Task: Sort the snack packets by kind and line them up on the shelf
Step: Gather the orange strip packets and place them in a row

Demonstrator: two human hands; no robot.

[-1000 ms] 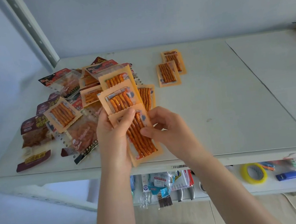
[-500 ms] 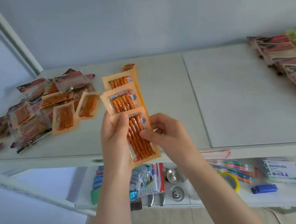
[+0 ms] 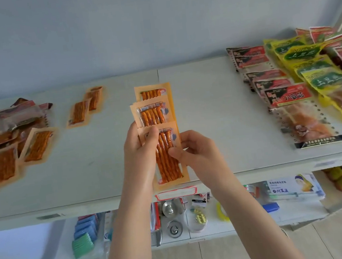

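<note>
A yellow tape roll lies near a metal strainer.

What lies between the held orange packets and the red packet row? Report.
Only bare shelf between held orange packets and red packet row, head view.

Both bare forearms are rising from below the fan of orange snack packets, the left hand gripping its left edge, thumb pressing its front, the right hand pinching its right edge.

Orange snack packets: glossy plastic film; shelf: matt, probably painted metal.
</note>
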